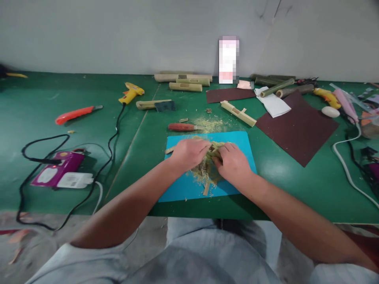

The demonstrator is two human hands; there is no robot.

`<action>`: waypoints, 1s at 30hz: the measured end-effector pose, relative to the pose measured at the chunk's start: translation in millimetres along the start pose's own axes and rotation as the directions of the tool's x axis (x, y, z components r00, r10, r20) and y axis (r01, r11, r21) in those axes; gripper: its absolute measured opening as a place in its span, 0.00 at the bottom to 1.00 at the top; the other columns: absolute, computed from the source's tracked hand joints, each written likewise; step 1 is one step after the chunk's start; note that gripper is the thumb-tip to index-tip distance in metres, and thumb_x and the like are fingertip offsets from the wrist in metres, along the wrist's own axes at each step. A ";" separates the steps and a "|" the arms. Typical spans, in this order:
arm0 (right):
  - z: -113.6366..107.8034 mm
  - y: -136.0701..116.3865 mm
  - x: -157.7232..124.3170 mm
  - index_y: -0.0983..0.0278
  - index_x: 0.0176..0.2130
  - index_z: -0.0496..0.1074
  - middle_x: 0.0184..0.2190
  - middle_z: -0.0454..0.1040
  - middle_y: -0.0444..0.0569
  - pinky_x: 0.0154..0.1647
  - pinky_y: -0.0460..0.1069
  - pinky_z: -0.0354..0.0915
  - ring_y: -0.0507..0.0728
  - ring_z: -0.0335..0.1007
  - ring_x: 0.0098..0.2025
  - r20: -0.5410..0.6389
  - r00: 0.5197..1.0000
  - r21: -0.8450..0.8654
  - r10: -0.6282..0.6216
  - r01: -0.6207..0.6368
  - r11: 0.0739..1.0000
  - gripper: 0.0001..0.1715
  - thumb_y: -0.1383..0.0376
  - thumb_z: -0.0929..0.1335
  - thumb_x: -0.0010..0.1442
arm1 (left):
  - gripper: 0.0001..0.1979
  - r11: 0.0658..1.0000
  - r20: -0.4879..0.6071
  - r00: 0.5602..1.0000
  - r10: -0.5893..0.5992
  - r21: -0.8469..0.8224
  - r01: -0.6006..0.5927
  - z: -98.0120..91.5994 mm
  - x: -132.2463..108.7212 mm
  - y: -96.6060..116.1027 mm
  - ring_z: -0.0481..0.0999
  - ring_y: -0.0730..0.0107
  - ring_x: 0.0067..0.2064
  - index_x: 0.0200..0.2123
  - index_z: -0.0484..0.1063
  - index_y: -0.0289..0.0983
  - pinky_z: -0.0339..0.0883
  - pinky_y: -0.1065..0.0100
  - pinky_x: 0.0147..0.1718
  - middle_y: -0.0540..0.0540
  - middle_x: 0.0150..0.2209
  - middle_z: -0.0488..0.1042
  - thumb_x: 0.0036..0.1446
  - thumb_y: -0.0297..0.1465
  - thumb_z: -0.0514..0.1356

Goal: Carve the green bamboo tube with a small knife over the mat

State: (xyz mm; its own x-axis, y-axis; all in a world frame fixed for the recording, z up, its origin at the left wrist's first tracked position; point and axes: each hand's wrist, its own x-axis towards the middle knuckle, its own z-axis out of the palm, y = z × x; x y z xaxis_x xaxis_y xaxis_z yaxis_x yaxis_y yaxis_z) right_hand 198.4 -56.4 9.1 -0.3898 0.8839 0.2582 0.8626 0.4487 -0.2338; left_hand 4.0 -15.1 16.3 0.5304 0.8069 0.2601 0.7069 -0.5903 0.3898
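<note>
Fine yellow-green bamboo shavings (204, 169) and a few small strips lie on a bright blue sheet (177, 183). My left hand (190, 154) is over the pile, its fingers curled together; what they hold is hidden. Opposite it, my right hand (234, 162) has its thumb and fingers closed around a greenish-yellow clump that looks like bamboo shavings. The fingertips of both hands come close together above the pile. Just beyond the sheet lies a chisel (182, 127) with a red-brown handle, its blade tip among more shavings.
Carved bamboo tubes (186, 86) lie at the back, and a notched bamboo piece (238, 113) lies right of centre. Brown sandpaper (299, 130) is on the right. Leftward are a yellow glue gun (131, 93), a red utility knife (75, 115) and a purple power strip (59, 169) with cords.
</note>
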 end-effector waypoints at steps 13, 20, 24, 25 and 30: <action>-5.1 3.5 2.5 0.64 0.35 0.71 0.36 0.72 0.56 0.39 0.55 0.58 0.62 0.64 0.40 -0.018 0.997 -0.019 0.072 -0.072 0.997 0.10 0.62 0.64 0.64 | 0.15 0.996 -0.143 0.986 0.085 -0.014 -0.088 -2.8 1.3 -10.4 0.80 0.63 0.42 0.48 0.79 0.37 0.73 0.65 0.42 0.42 0.41 0.81 0.70 0.34 0.54; -5.4 1.7 4.1 0.64 0.39 0.71 0.38 0.72 0.55 0.39 0.56 0.59 0.63 0.64 0.42 0.008 0.998 -0.005 0.062 -0.062 0.998 0.11 0.58 0.67 0.63 | 0.15 0.998 -0.213 0.975 0.066 -0.011 -0.070 -8.3 -1.4 -8.9 0.78 0.66 0.40 0.48 0.79 0.38 0.72 0.66 0.40 0.44 0.39 0.77 0.70 0.33 0.54; -6.2 2.0 4.3 0.65 0.41 0.72 0.38 0.72 0.55 0.40 0.56 0.60 0.63 0.65 0.42 0.011 0.998 -0.004 0.062 -0.062 0.998 0.13 0.57 0.67 0.63 | 0.13 0.993 -0.241 0.967 0.082 -0.067 -0.100 -9.8 0.8 -9.6 0.78 0.67 0.42 0.47 0.79 0.40 0.71 0.67 0.41 0.45 0.41 0.76 0.69 0.33 0.55; -6.2 2.4 4.2 0.65 0.41 0.72 0.38 0.72 0.55 0.40 0.56 0.60 0.63 0.65 0.42 0.010 0.998 0.000 0.061 -0.061 0.998 0.13 0.57 0.67 0.63 | 0.13 0.991 -0.243 0.966 0.084 -0.079 -0.106 -9.9 1.6 -9.8 0.78 0.66 0.43 0.47 0.79 0.40 0.71 0.66 0.42 0.45 0.41 0.77 0.69 0.32 0.55; -6.3 5.9 3.4 0.65 0.41 0.73 0.38 0.72 0.55 0.41 0.56 0.62 0.64 0.66 0.42 -0.015 0.998 0.032 0.067 -0.066 0.997 0.15 0.56 0.68 0.63 | 0.12 0.991 -0.322 0.944 0.068 -0.088 -0.101 -11.5 5.6 -12.5 0.78 0.65 0.44 0.45 0.80 0.39 0.72 0.64 0.45 0.44 0.40 0.78 0.67 0.31 0.57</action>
State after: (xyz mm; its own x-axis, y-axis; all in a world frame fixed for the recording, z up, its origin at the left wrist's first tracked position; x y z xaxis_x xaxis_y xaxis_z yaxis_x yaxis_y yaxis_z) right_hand 204.3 -51.6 14.5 -0.3265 0.9098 0.2562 0.8759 0.3931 -0.2799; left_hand -7.3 -2.9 23.0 0.3984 0.7292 0.5564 0.6059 -0.6646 0.4373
